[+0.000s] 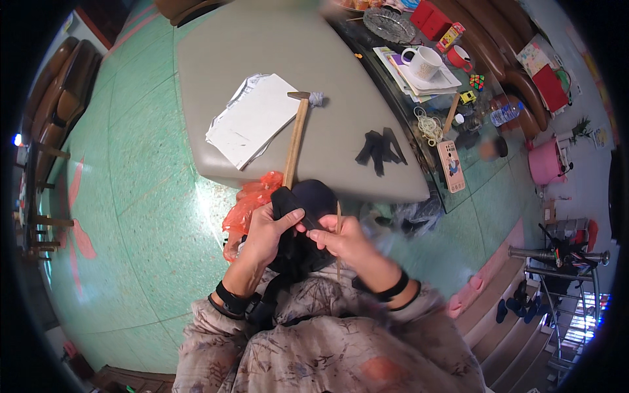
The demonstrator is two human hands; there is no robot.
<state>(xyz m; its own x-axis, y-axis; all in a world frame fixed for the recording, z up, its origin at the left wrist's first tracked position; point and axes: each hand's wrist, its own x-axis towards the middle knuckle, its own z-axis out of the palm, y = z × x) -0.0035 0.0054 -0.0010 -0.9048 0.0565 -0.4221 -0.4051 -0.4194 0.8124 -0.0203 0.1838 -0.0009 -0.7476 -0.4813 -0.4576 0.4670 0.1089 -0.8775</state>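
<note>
My left hand [263, 230] is closed on a strip of black cloth [283, 200], its thumb pressed on top. My right hand [342, 237] pinches the same cloth from the other side, and a thin wooden stick [339, 262] passes by its fingers. Just beyond my left hand is a hammer [296, 141]; its wooden handle runs down to the black cloth, and its lower end is hidden. The hammer's head rests near a spool of pale thread [316, 99]. A dark rounded thing [316, 196] is directly behind my hands.
A grey padded bench [223, 52] holds stacked white papers [252, 121] and black cloth strips [380, 150]. An orange-red plastic bag [246, 209] hangs beside my left hand. At right, a dark glass table carries a white mug [424, 63], a phone [452, 167] and tangled cord [429, 126].
</note>
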